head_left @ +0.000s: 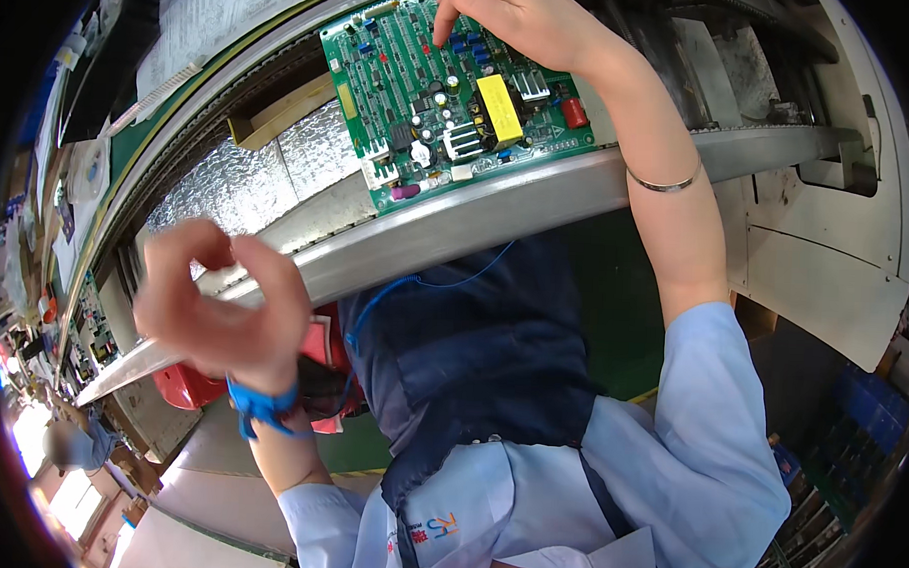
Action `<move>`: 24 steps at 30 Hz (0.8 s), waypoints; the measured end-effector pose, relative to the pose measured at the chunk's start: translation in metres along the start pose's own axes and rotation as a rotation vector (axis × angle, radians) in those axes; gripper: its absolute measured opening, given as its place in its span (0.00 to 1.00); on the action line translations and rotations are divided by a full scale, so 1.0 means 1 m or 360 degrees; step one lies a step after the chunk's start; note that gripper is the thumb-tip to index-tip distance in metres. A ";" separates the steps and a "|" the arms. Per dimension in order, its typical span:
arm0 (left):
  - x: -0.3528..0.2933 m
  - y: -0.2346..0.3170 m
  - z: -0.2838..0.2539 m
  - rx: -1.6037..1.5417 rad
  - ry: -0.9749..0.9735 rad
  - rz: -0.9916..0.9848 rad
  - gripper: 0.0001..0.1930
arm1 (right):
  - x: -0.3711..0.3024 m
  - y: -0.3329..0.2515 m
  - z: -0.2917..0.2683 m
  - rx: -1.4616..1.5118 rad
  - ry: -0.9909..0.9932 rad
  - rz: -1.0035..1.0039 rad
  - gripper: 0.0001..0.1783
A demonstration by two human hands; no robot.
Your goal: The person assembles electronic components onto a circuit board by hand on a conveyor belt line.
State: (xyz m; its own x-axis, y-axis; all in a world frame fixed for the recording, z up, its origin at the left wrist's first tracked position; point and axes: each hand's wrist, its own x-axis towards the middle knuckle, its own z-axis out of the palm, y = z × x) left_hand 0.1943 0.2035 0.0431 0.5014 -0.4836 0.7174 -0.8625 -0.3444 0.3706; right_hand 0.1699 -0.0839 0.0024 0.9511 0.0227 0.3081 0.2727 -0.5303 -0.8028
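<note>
A green circuit board [380, 111] lies tilted across metal rails. It carries a large yellow-wrapped transformer [500, 111], white heat sinks, capacitors and small red and blue parts. My right hand [524, 21] reaches over the board's far side, partly cut off by the picture's upper edge. One bent finger points down at the board near a small red part; nothing shows in this hand. Left of the board, my left hand [228, 311] is raised above the near rail, blurred. Its thumb and fingers curl together in a ring, and whatever they pinch is too smeared to make out.
The metal rail [467, 206] runs along the near side of the board. Shiny foil-like sheeting [217, 191] lies between the rails. A blue wrist strap [263, 406] with a coiled cord is on my left wrist. A white machine housing [826, 247] stands at right.
</note>
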 end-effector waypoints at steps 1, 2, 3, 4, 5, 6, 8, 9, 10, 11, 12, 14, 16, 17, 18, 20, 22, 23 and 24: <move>-0.002 -0.011 0.013 0.0010 0.0119 0.0051 0.14 | -0.002 -0.003 -0.002 -0.0001 0.0003 0.0070 0.12; -0.003 -0.017 0.017 0.0072 0.0131 -0.0016 0.15 | 0.000 -0.002 -0.001 0.0010 0.0004 0.0065 0.12; -0.002 -0.022 0.020 0.0033 0.0156 -0.0084 0.14 | 0.001 -0.001 0.000 -0.0021 0.0020 0.0045 0.13; -0.003 -0.027 0.024 -0.0014 0.0181 -0.0156 0.13 | 0.002 -0.002 0.001 -0.0059 0.0033 0.0031 0.13; -0.003 -0.030 0.027 -0.0014 0.0177 -0.0157 0.13 | 0.001 -0.003 0.000 -0.0056 0.0034 0.0035 0.13; -0.002 -0.033 0.029 0.0013 0.0171 -0.0162 0.13 | 0.000 -0.005 -0.002 -0.0021 0.0001 0.0078 0.13; -0.001 -0.038 0.036 0.0035 0.0162 -0.0167 0.12 | -0.001 -0.010 -0.004 0.0013 -0.0029 0.0128 0.13; -0.001 -0.040 0.039 0.0016 0.0153 -0.0214 0.12 | -0.001 -0.012 -0.004 0.0081 -0.0039 0.0185 0.13; 0.001 -0.042 0.042 -0.0003 0.0145 -0.0259 0.12 | -0.001 -0.013 -0.004 0.0150 -0.0046 0.0240 0.13; 0.002 -0.044 0.044 -0.0031 0.0137 -0.0301 0.11 | -0.001 -0.011 -0.004 0.0151 -0.0043 0.0242 0.13; 0.003 -0.046 0.046 -0.0031 0.0135 -0.0299 0.11 | -0.001 -0.007 -0.002 0.0075 -0.0062 0.0215 0.13; 0.006 -0.052 0.050 -0.0092 0.0172 -0.0350 0.11 | -0.001 -0.009 -0.002 0.0001 -0.0078 0.0193 0.13; 0.009 -0.056 0.052 -0.0089 0.0178 -0.0365 0.10 | -0.002 -0.013 -0.006 0.0098 -0.0042 0.0305 0.13; 0.010 -0.057 0.054 -0.0084 0.0187 -0.0380 0.10 | -0.002 -0.012 -0.008 0.0099 -0.0042 0.0307 0.13; 0.011 -0.058 0.055 -0.0084 0.0185 -0.0381 0.10 | -0.002 -0.010 -0.009 0.0003 -0.0047 0.0302 0.13; 0.014 -0.061 0.057 -0.0081 0.0201 -0.0474 0.10 | -0.002 -0.007 -0.008 -0.0088 -0.0053 0.0299 0.14; 0.013 -0.071 0.060 -0.0172 0.0221 -0.0510 0.09 | -0.002 -0.007 -0.007 -0.0051 -0.0021 0.0202 0.14; 0.011 -0.077 0.061 -0.0265 0.0244 -0.0545 0.09 | -0.002 -0.008 -0.006 -0.0049 -0.0023 0.0201 0.14; 0.009 -0.083 0.062 -0.0262 0.0244 -0.0546 0.09 | -0.002 -0.009 -0.006 0.0056 -0.0073 0.0193 0.15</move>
State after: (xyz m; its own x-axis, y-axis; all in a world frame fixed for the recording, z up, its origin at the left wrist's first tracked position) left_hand 0.2744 0.1781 -0.0182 0.7568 -0.2333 0.6105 -0.6524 -0.3259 0.6842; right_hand 0.1649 -0.0838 0.0125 0.9828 -0.0006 0.1845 0.1594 -0.5013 -0.8505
